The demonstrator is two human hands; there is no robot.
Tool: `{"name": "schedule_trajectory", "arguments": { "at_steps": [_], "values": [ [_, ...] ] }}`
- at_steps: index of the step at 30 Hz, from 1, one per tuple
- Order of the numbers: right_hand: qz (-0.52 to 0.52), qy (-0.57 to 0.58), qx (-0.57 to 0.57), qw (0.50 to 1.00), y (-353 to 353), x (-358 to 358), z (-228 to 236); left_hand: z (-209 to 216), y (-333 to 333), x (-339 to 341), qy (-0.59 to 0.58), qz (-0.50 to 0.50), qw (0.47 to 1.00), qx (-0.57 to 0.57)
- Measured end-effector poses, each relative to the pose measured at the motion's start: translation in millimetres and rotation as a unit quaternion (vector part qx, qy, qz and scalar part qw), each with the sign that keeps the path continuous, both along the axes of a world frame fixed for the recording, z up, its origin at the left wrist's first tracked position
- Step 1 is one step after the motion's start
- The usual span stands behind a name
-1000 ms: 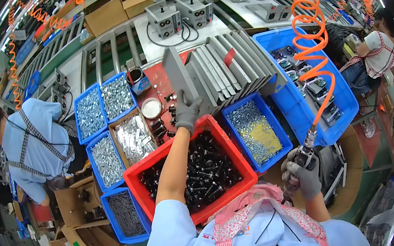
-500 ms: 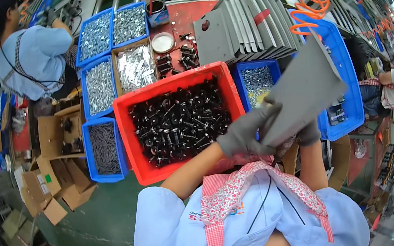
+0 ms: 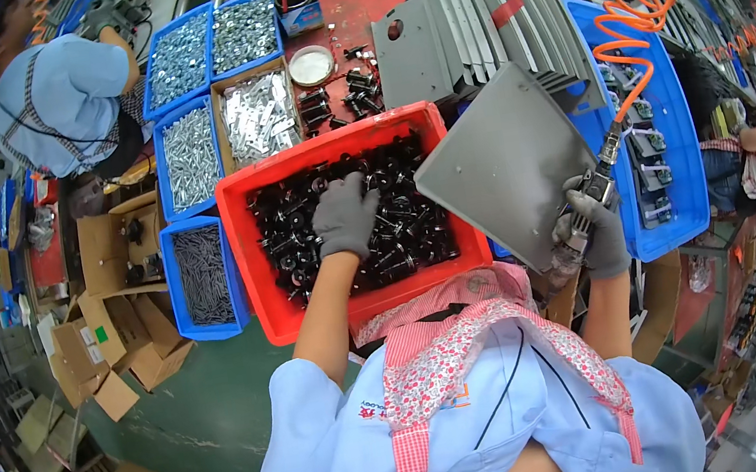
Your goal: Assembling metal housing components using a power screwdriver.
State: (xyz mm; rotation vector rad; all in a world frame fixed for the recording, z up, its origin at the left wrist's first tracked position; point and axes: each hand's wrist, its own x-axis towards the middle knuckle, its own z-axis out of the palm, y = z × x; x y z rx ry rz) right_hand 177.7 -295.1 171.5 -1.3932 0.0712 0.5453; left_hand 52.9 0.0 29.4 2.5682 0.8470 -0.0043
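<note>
My left hand (image 3: 346, 217), in a grey glove, is inside the red bin (image 3: 264, 318) over a heap of black parts with shiny shafts (image 3: 399, 214). Its fingers are stretched out over the parts, and nothing shows in them. The fingers of my gloved right hand (image 3: 601, 229) are wrapped round an air tool (image 3: 598, 182) joined to an orange coiled hose (image 3: 628, 37). A grey metal panel (image 3: 508, 165) slants between the red bin and my right hand, covering most of the small blue bin behind it. The tool's lower end is beside the panel's near edge, partly blurred.
More grey panels (image 3: 474, 24) stand in a row at the back. To the left are blue bins of screws (image 3: 191, 161) and dark pins (image 3: 203, 278). A long blue bin (image 3: 681, 227) holds parts at right. Open cardboard boxes (image 3: 123, 344) and a person (image 3: 68, 96) are further left.
My left hand has let go of the panel and moved left into the red bin. My right hand now grips the air tool, whose hose has stretched downward. The panel has tilted flatter and shifted left.
</note>
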Motion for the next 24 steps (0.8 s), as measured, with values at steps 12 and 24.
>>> {"name": "schedule_trajectory", "arguments": {
  "at_steps": [12, 24],
  "values": [
    [0.005, 0.028, -0.004, 1.0, 7.9, -16.4, -11.1, -29.3, 12.8, -16.8, -0.051, 0.062, 0.993, -0.082],
    [0.08, 0.07, 0.003, 0.994, 16.9, -19.3, -16.5, 48.2, -27.2, -19.2, -0.273, 0.067, 0.652, -0.704]
  ]
}}
